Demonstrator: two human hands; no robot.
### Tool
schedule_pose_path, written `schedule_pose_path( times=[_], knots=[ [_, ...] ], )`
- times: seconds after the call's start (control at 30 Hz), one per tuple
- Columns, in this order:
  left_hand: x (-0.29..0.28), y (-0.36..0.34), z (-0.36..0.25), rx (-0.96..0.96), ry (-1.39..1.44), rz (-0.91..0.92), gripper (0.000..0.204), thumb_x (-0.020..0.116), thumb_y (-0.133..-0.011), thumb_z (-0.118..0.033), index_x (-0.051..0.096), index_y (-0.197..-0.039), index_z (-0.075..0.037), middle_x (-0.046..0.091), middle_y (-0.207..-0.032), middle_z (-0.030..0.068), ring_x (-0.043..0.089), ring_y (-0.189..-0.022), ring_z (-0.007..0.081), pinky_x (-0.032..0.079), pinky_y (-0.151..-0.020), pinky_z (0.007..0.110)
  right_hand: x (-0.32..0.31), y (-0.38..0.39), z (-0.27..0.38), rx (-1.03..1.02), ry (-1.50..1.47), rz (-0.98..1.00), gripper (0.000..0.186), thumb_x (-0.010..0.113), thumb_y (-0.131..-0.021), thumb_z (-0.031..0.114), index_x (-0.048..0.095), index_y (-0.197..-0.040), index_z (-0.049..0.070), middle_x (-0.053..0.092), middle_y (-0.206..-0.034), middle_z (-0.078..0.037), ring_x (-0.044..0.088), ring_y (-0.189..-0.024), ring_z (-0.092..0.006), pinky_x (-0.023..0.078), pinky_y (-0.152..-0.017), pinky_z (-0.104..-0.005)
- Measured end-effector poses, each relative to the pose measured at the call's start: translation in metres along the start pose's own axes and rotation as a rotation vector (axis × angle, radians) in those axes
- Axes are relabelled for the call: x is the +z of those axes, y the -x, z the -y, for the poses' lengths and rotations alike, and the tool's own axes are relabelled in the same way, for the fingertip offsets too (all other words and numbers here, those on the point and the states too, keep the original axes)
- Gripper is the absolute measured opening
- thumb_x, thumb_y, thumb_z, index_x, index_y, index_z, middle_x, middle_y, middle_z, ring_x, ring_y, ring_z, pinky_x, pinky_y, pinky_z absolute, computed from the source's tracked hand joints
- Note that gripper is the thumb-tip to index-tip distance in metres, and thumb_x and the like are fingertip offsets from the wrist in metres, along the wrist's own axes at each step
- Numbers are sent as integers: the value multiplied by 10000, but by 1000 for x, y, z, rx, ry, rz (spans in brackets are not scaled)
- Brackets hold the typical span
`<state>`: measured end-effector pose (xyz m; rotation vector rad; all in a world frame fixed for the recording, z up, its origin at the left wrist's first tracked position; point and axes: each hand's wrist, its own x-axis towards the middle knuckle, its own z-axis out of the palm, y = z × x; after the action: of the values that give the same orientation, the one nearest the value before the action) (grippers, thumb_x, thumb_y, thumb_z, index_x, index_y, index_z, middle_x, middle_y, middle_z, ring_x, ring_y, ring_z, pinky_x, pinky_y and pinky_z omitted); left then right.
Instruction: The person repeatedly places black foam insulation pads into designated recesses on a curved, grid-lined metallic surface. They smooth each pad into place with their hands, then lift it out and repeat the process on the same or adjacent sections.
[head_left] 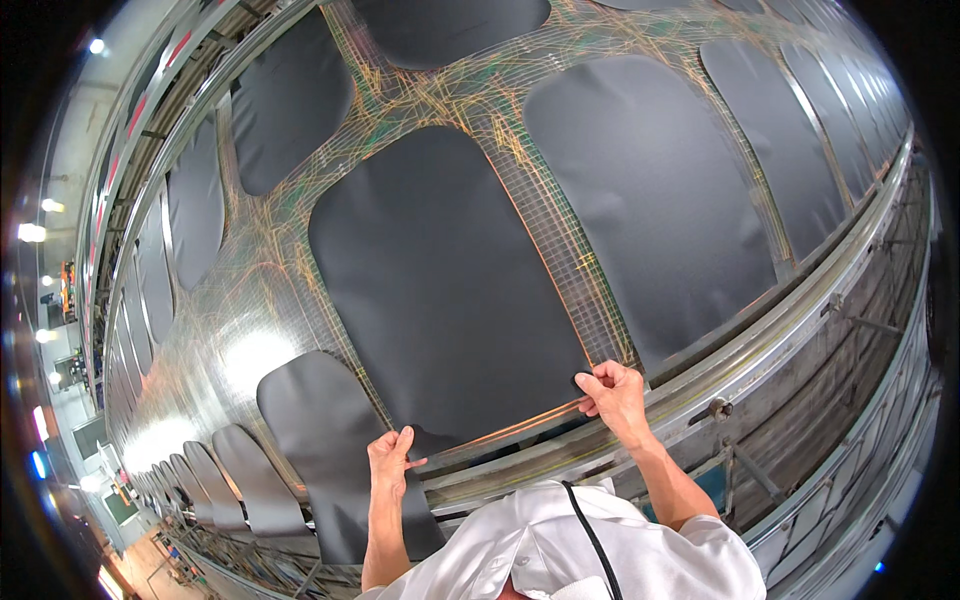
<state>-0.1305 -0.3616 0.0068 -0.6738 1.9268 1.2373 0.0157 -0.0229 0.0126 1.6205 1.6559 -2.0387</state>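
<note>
A black sheet point(440, 290), smooth like leather or vinyl and rounded at its far corners, lies flat on a long mesh-covered table point(585, 265). Its near edge faces me. My right hand point(612, 398) is closed in a pinch on the near right corner, which curls up slightly between thumb and fingers. At the near left corner, my left hand point(391, 462) is also closed, thumb against the fingers, with the sheet's edge in its grip. Orange lines show along the near edge between my hands.
Beside my left hand a smaller dark sheet point(325, 430) hangs over the table's near edge. Another large black sheet point(650, 200) lies to the right, with several more along both sides. A metal rail point(720, 375) runs along the near edge, with a bolt point(720, 408) sticking out.
</note>
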Motion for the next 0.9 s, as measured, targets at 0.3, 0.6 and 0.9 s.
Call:
schedule_pose_path(
  times=[0.3,0.6,0.9],
  knots=[
    [1,-1,0,-14,9,5,364,719,-910,-242,511,-642,-111,372,-588,-73,354,-491,27,614,-551,358,-1,-3,-5,5,-2,27,218,707,-887,150,599,-804,-21,640,-644,-75,647,-536,-124,515,-455,-240],
    [-6,-3,1,-4,41,44,365,727,-902,-242,526,-637,-90,397,-603,-69,406,-532,36,603,-538,323,0,-5,-15,-18,-13,23,218,712,-882,128,573,-813,-25,629,-642,-84,659,-545,-160,549,-462,-277],
    [-2,7,-11,2,-20,19,320,733,-888,-239,588,-672,-54,442,-617,-61,413,-555,40,559,-536,292,3,-3,-12,-26,-22,14,214,687,-892,116,548,-764,16,621,-629,-75,651,-500,-174,552,-453,-283]
  ],
)
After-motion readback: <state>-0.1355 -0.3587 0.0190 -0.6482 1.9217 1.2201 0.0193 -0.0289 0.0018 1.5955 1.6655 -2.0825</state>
